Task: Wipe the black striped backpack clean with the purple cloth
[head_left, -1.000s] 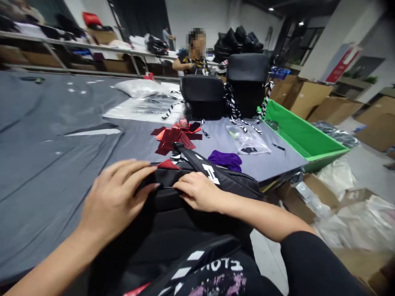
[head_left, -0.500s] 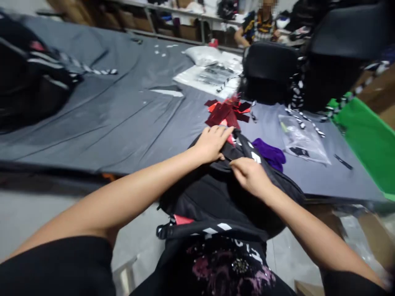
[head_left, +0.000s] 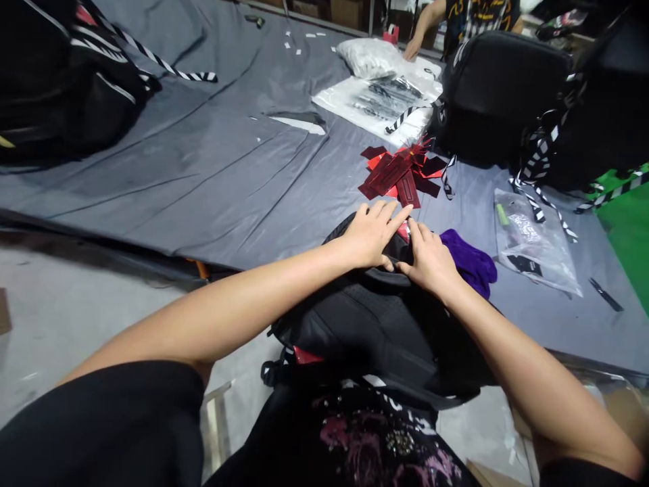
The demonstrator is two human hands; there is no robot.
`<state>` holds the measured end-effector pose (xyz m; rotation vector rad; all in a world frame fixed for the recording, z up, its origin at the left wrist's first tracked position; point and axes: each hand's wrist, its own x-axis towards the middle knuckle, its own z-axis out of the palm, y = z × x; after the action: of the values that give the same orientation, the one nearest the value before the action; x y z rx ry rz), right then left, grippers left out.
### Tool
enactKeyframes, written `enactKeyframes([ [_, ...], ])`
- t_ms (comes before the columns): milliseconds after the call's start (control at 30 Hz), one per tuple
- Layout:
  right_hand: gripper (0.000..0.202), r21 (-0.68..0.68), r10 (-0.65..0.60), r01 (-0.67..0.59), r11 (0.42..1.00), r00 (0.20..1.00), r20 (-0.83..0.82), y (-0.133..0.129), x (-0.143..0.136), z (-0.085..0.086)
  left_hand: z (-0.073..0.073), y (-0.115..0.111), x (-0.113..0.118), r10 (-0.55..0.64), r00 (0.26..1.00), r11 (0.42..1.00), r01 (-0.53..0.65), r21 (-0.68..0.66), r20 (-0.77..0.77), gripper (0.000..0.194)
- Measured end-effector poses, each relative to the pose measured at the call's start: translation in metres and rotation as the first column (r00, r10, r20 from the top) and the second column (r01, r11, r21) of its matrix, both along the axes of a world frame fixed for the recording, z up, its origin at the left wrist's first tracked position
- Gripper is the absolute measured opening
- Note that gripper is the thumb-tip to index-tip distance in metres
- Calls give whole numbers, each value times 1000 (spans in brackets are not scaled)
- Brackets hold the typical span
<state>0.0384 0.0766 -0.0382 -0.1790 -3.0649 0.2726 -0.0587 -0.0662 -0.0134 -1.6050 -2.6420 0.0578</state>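
Observation:
A black backpack [head_left: 365, 325] leans against the table's front edge, close to my body. On its top edge rests my left hand [head_left: 372, 237], fingers spread over the fabric and thumb near the rim. My right hand [head_left: 428, 257] lies just beside it, thumb and fingers apart on the same top edge. The two thumbs almost meet. A small red patch shows between the hands. Just beyond the backpack is a pile of dark red strips [head_left: 400, 172]. To the right of my right hand lies a purple cloth [head_left: 469, 264].
Black bags stand at the right [head_left: 501, 101] and far left [head_left: 45, 88] of the grey-covered table [head_left: 228, 169]. White plastic packages [head_left: 372, 57], a clear bag [head_left: 537, 237] and small snips [head_left: 606, 295] lie there. A person's hand [head_left: 416, 46] reaches in across the table.
My right hand has changed from closed fingers to spread ones and moved up beside my left hand. The view has shifted, and the other person's hand now touches the white package area.

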Motion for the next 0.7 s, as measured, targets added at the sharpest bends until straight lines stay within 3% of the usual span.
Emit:
enactKeyframes([
  [100,91,-16,-6,6,1000,1000,14,2,3,1,-1,2,2,21,1000,1000,-21,-16,-2,120],
  [300,87,-45,3,0,999,999,51,5,1,-1,-4,1,3,27,999,998,-28,52,24,94],
  [467,84,-70,41,-40,997,999,19,7,-1,-7,-6,6,1,-2,1000,998,1,66,20,111],
  [567,83,-97,32,-29,995,999,21,6,-3,-5,-7,9,2,-7,1000,998,5,60,28,109],
  [633,81,-166,54,-51,985,998,11,10,-3,0,-8,9,2,-8,1000,997,6,83,27,103],
  [700,72,-333,64,-71,940,997,-33,24,0,5,-8,7,1,-6,1000,995,3,104,27,99],
])
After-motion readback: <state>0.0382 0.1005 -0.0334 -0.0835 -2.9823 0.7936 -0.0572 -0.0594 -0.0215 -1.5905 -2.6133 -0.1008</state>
